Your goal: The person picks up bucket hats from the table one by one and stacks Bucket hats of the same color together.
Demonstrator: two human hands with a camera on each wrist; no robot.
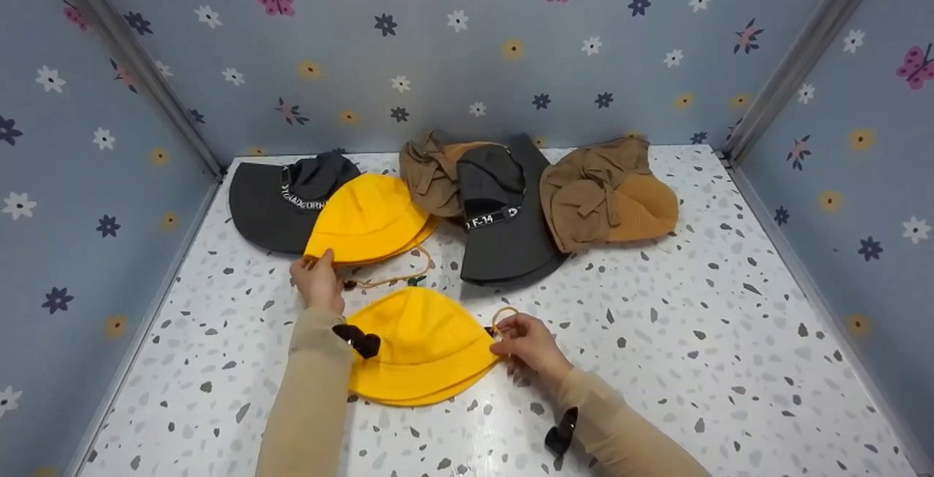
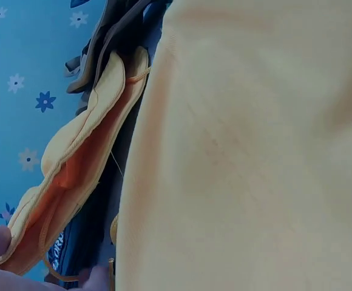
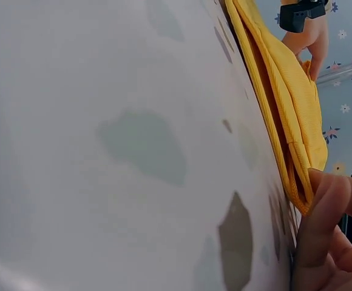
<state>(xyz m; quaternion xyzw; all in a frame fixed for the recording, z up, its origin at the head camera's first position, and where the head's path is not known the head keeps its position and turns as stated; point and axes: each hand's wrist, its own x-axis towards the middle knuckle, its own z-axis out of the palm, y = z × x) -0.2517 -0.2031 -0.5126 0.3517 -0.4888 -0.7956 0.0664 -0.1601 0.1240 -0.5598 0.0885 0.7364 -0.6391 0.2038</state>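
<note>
On my feed, the left hand's grip (image 1: pixel 319 286) pinches the rear yellow bucket hat (image 1: pixel 371 216) at its eight o'clock edge; the right hand's grip (image 1: pixel 535 348) pinches the near yellow bucket hat (image 1: pixel 419 349) at three o'clock. From this one, the other sits at eleven, the dark F-14 cap (image 1: pixel 508 238) at one on the speckled worktop (image 1: pixel 693 353)

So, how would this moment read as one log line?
left hand: pinches rear yellow hat | right hand: pinches front yellow hat | nearby: dark hats, brown hats
</note>
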